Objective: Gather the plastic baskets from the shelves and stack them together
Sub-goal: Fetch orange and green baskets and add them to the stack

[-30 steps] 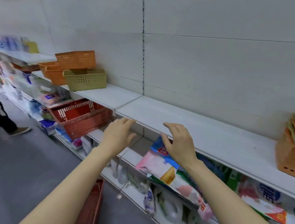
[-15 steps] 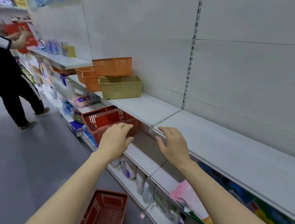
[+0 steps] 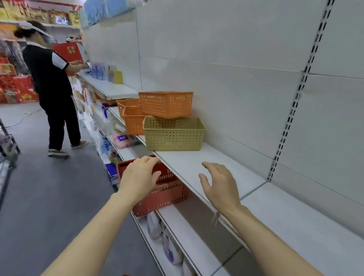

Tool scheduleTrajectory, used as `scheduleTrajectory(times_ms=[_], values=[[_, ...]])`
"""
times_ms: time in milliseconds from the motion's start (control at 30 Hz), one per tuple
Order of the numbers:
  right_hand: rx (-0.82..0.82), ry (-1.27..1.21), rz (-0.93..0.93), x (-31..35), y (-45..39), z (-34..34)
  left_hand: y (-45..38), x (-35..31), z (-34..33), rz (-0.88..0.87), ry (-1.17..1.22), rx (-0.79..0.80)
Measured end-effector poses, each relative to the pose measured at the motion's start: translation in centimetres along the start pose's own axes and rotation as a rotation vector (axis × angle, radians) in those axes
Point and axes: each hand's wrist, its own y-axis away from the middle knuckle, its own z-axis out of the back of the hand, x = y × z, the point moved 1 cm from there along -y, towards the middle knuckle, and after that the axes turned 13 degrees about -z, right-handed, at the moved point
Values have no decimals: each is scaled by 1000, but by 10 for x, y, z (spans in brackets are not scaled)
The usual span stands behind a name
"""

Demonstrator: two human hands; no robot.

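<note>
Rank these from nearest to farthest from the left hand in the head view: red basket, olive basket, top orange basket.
From the left hand:
1. Red basket, lower shelf, directly under the hand.
2. Olive basket, upper shelf, ahead of the hand.
3. Top orange basket, perched above and behind the olive one.

A: Olive-green perforated basket (image 3: 173,134) upright on the white shelf (image 3: 199,161), orange basket (image 3: 165,103) tilted across its back rim.

B: Yep, plus two nested orange baskets (image 3: 130,116) just behind. Red slotted basket (image 3: 161,190) one shelf lower, poking out.
</note>
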Motion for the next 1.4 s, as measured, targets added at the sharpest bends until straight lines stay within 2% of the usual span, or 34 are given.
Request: scheduleTrajectory(times_ms=[267, 533, 667, 800, 900, 967, 1100, 1200, 1300, 1400], values=[[-2, 15, -14, 6, -96, -62, -99, 85, -34, 87, 40, -19], [-115, 25, -25, 24, -197, -111, -227, 169, -60, 197, 122, -120], [-159, -7, -66, 38, -239, -129, -272, 195, -84, 392, 277, -36], [-122, -83, -123, 62, -282, -142, -288, 215, -110, 567, 417, 74], [-167, -152, -239, 85, -314, -148, -286, 221, -119, 616, 534, 2], [-184, -194, -380, 99, -334, -156, -286, 221, -122, 670, 636, -71], [-85, -426, -800, 122, -370, -181, -287, 217, -127, 773, 861, -177], [-9, -644, -998, 126, -388, -205, -288, 222, -135, 807, 959, -213], [-14, -738, -1047, 122, -398, -224, -287, 223, -141, 808, 1021, -253], [-116, -829, -1046, 116, -393, -228, -284, 224, -146, 798, 1086, -297]])
